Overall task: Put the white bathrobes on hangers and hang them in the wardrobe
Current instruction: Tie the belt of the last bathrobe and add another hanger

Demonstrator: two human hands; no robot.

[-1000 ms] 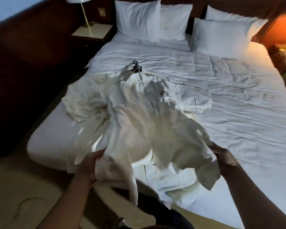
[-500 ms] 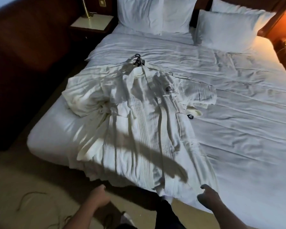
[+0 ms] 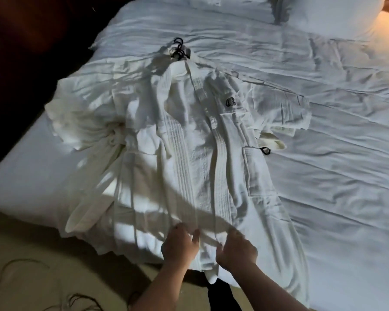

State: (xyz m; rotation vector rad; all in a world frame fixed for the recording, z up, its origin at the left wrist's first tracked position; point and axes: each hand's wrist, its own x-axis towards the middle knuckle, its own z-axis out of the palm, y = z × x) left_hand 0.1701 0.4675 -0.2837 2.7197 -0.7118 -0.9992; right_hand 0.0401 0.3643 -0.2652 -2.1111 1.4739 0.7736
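A white bathrobe (image 3: pixel 195 167) lies spread front-up on the bed, collar away from me, with a dark crest on its chest. Dark hanger hooks (image 3: pixel 179 49) stick out at its collar. A second white bathrobe (image 3: pixel 83 122) is bunched up under its left side. My left hand (image 3: pixel 181 245) and my right hand (image 3: pixel 236 250) sit side by side at the hem near the bed's edge. Each has its fingers curled into the robe's front bands.
The bed (image 3: pixel 335 176) with its rumpled white sheet stretches to the right. Pillows (image 3: pixel 323 14) lie at the head. Beige carpet (image 3: pixel 43 254) with loose cords on it lies lower left. A dark wall runs along the left.
A second ago both hands held the robe's lower part lifted. They let it drop flat and pulled back, and now they have returned to grip the hem. The view has moved closer.
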